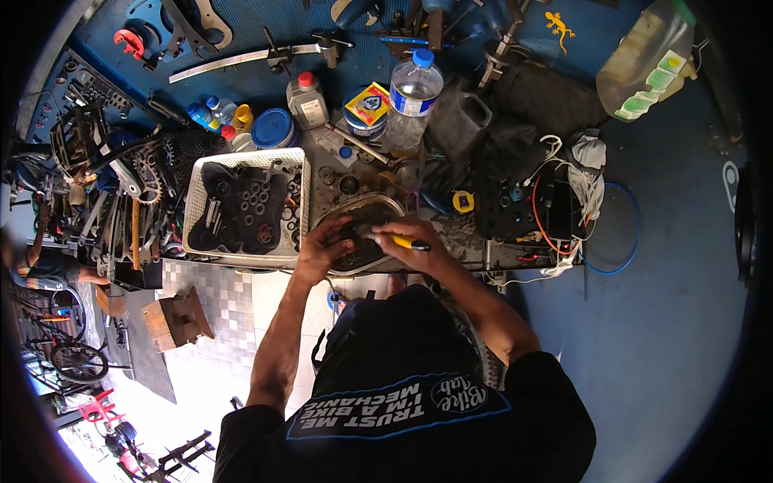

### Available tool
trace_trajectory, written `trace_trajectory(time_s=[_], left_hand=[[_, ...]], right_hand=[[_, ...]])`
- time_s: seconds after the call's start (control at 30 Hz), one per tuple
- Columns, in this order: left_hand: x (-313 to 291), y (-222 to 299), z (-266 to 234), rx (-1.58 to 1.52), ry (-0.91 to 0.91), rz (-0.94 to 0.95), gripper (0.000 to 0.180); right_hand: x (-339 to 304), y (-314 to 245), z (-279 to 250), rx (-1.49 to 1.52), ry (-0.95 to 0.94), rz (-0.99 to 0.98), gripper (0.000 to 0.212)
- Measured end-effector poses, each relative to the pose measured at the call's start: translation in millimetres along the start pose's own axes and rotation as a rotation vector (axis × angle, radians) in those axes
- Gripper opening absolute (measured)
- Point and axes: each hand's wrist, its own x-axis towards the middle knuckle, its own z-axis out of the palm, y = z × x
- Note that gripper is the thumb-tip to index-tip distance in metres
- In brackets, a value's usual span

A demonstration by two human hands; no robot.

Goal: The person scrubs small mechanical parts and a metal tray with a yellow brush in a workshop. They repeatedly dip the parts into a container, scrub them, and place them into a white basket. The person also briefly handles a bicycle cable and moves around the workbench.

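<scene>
My right hand (419,244) grips a brush by its yellow handle (400,240), which ends in black. The brush's pale head points left, toward my left hand (324,248). The fingers of my left hand are curled round a small dark part, too shadowed to name. Both hands are over a shallow tray (364,268) with a light rim and a dark, wet-looking inside, at the bench's front edge. Just left of it stands a cream perforated basket (299,205) with a dark cloth, several metal rings and small parts in it.
Behind the tray are a clear bottle with a blue cap (409,97), a blue-lidded tub (275,129) and a grey bottle (307,103). To the right lie a yellow tape measure (463,201) and tangled cables (590,189). Bike parts (137,181) crowd the left. Another person (40,266) is at far left.
</scene>
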Motion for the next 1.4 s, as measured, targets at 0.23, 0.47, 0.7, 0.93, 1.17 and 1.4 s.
trace_trajectory(time_s=[0.23, 0.47, 0.7, 0.93, 1.17, 1.4], left_hand=[[0, 2, 2, -0.109, -0.028, -0.062, 0.047], [3, -2, 6, -0.179, -0.056, -0.068, 0.047], [5, 2, 9, -0.163, -0.085, -0.057, 0.048], [4, -1, 8, -0.167, -0.104, -0.037, 0.047], [14, -12, 4, -0.353, -0.022, -0.071, 0.046], [31, -17, 5, -0.275, 0.318, -0.318, 0.044]], right_hand=[[1, -2, -6, 0.007, -0.103, 0.016, 0.027], [5, -4, -11, -0.01, -0.091, -0.002, 0.027], [1, -6, -15, -0.031, -0.05, 0.015, 0.022], [-1, 11, -16, -0.061, -0.02, 0.239, 0.021], [-13, 27, -5, -0.491, -0.204, -0.083, 0.018], [5, 2, -12, -0.185, -0.084, 0.155, 0.022]])
